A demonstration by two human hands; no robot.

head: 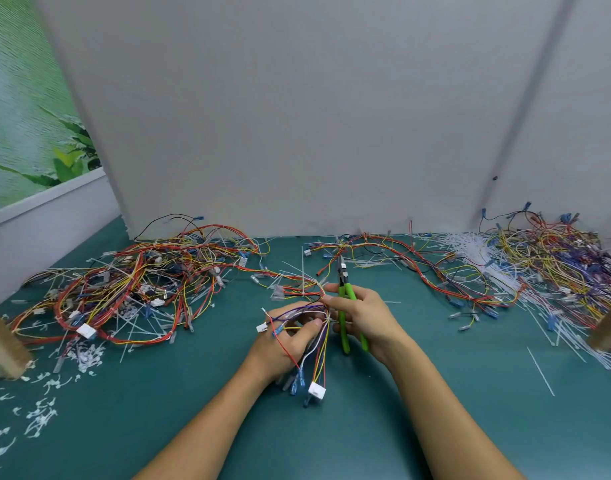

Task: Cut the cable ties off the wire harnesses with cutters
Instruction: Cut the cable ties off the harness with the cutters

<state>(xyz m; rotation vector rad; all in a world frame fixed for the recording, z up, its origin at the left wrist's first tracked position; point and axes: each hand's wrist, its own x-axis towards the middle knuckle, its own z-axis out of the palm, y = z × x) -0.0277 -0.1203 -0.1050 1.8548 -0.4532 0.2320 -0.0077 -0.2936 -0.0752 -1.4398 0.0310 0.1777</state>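
Note:
My left hand grips a wire harness of red, yellow, purple and white wires at the table's centre. Its white connector and blue terminals hang toward me. My right hand holds green-handled cutters, jaws pointing away from me above the hand. Its thumb and forefinger also touch the harness where the wires bunch. A white cable tie sticks up from the harness just beyond my hands.
A big tangle of harnesses lies on the green table at left. Another pile with loose white ties sits at right. Cut tie scraps litter the near left. A grey wall stands behind. Wooden posts flank both edges.

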